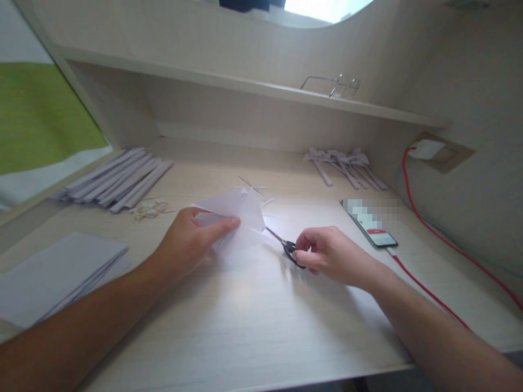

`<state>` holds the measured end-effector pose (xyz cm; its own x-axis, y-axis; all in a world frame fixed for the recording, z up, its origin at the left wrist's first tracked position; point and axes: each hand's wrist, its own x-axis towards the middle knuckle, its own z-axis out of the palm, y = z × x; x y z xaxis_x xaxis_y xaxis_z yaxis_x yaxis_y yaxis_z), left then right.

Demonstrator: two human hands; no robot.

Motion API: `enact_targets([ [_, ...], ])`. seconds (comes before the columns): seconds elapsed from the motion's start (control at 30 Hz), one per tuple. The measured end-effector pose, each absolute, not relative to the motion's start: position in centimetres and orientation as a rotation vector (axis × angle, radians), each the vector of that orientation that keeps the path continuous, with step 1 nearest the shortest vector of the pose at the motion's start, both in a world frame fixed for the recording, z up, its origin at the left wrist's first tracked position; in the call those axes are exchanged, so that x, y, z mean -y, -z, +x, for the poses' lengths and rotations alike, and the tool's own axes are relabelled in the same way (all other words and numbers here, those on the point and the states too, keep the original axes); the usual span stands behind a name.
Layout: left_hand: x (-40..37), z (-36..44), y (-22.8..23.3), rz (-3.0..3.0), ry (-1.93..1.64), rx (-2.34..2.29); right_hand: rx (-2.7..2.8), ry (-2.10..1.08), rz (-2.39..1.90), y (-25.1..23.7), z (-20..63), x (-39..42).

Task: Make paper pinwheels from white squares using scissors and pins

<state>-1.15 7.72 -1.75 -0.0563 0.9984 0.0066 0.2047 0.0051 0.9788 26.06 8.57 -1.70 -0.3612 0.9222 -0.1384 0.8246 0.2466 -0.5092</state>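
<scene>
A folded piece of white paper [241,209] is pinched between the thumb and fingers of my left hand [202,231], held above the desk. My right hand [324,250] grips a small pair of scissors [289,247] by its black handles. The scissors' tip points left and meets the paper's right edge; whether it cuts into the paper I cannot tell. Several thin toothpicks [251,185] lie on the desk just behind the paper. Paper slivers [267,202] rest to the right of them.
Rolled paper tubes [118,179] are stacked at the left, beside a small pile of cotton-tipped sticks or similar bits [151,208]. Folded sheets [61,272] lie front left. Paper pinwheel-like pieces on sticks [341,163] lie back right. A phone [370,223] charges on a red cable [433,296].
</scene>
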Motion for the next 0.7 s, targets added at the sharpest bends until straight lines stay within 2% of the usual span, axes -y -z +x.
enact_targets([
  [0.57, -8.1, -1.9, 2.7, 1.321, -1.180, -1.326, 2.347, -0.726, -1.634, 2.5, 26.7, -9.4],
  [0.7, -8.2, -2.0, 2.8, 1.284, -1.197, -1.313, 2.165, -0.864, -1.546, 2.8, 26.2, -9.6],
])
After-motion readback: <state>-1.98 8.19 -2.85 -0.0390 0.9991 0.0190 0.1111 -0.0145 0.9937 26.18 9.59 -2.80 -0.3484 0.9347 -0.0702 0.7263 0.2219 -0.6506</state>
